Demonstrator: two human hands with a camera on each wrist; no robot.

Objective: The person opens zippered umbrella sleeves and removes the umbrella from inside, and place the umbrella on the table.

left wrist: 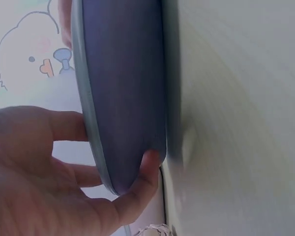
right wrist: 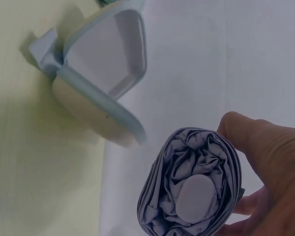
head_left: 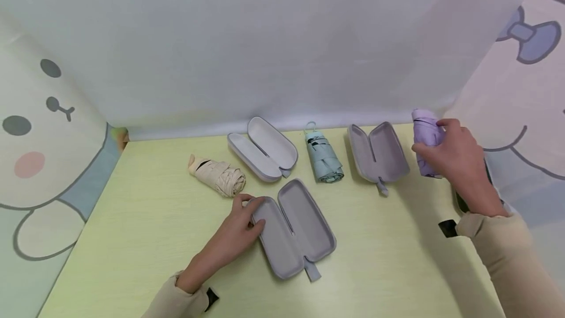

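Note:
My right hand (head_left: 461, 153) grips a folded purple umbrella (head_left: 425, 136) at the right, raised over the table's back edge. Its rolled end and pale handle tip face the camera in the right wrist view, where the rolled umbrella (right wrist: 160, 182) fills the lower part. My left hand (head_left: 238, 229) holds the near-left rim of an opened grey zip case (head_left: 309, 220) in the front middle. Fingers (left wrist: 69, 125) lie along the outer rim of that case (left wrist: 123, 88), and one digit curls over its end onto the lining. Both halves of this case stand spread apart, with a fabric tab at the near end.
Behind lie an opened white-lined case (head_left: 273, 141), a beige folded umbrella (head_left: 218, 175), a mint folded umbrella (head_left: 324, 156) and another opened grey case (head_left: 379, 156). A dark-lined case (head_left: 461, 202) is partly hidden under my right forearm. Fabric walls (head_left: 282, 53) enclose the yellow table (head_left: 132, 239).

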